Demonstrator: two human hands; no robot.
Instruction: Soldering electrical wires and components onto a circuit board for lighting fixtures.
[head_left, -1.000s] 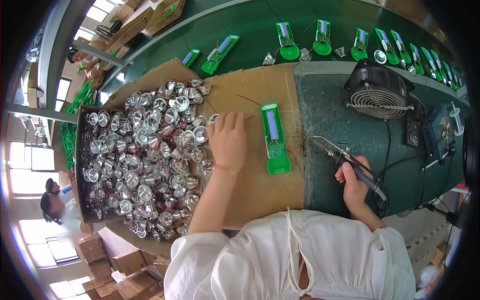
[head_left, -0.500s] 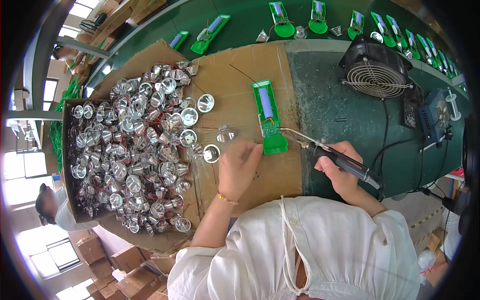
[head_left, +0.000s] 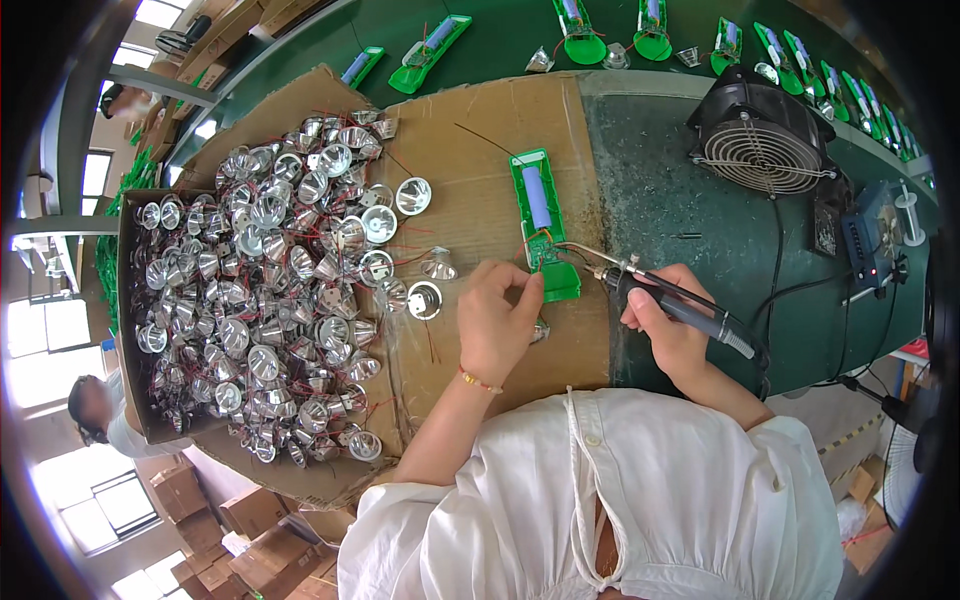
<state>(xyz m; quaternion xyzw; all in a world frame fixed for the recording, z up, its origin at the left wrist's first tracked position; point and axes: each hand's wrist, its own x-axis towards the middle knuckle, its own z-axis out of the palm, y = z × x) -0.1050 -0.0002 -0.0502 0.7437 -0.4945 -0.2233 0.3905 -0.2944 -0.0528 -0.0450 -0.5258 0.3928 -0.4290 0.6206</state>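
On cardboard, green circuit board (head_left: 540,222) lies lengthwise, pointing away.

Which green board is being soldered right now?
Start at the brown cardboard sheet in front of the person. Near its right edge lies one long green plastic board carrying a purple cylindrical cell. Unlike the green boards lined up along the far table edge, the soldering iron tip meets it.

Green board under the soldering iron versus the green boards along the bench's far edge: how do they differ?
The green board lies on the cardboard sheet, alone; the far boards lie in a row on the green bench. The left hand touches its near end and the soldering iron, in the right hand, points at it; the far ones lie untouched. All are green.
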